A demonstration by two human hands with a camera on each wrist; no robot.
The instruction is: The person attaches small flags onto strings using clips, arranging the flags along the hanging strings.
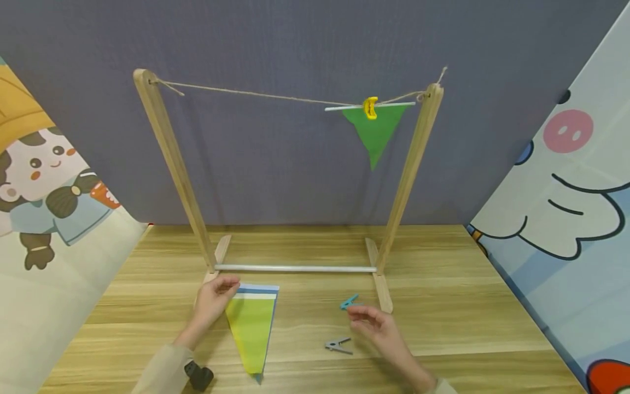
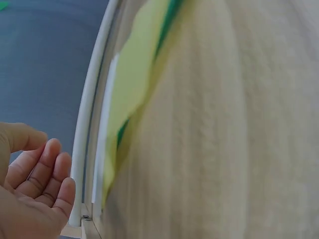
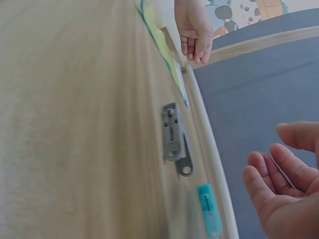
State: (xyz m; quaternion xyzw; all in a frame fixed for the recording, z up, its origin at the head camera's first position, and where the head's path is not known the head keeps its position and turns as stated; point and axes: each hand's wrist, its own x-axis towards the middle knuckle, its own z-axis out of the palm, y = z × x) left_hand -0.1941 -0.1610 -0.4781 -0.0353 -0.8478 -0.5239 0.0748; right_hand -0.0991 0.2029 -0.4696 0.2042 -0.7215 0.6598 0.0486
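Observation:
My left hand (image 1: 216, 298) is at the upper left corner of some stacked triangular flags (image 1: 252, 331), yellow-green on top with a white and blue band. In the left wrist view its thumb and fingers are loosely bent with nothing between them. The fingertips of my right hand (image 1: 378, 327) are close by a blue clothespin (image 1: 348, 302); the right wrist view shows this hand loosely curled and holding nothing. A grey clothespin (image 1: 337, 345) lies nearer me on the table. Above, a yellow clip (image 1: 370, 108) holds a green flag (image 1: 376, 131) on the string (image 1: 256, 95).
The string runs between a left wooden post (image 1: 173, 156) and a right wooden post (image 1: 409, 175). A white rod (image 1: 295, 268) joins them low down. Behind the wooden table (image 1: 443, 306) rises a grey panel (image 1: 285, 164), with cartoon-printed sheets at both sides.

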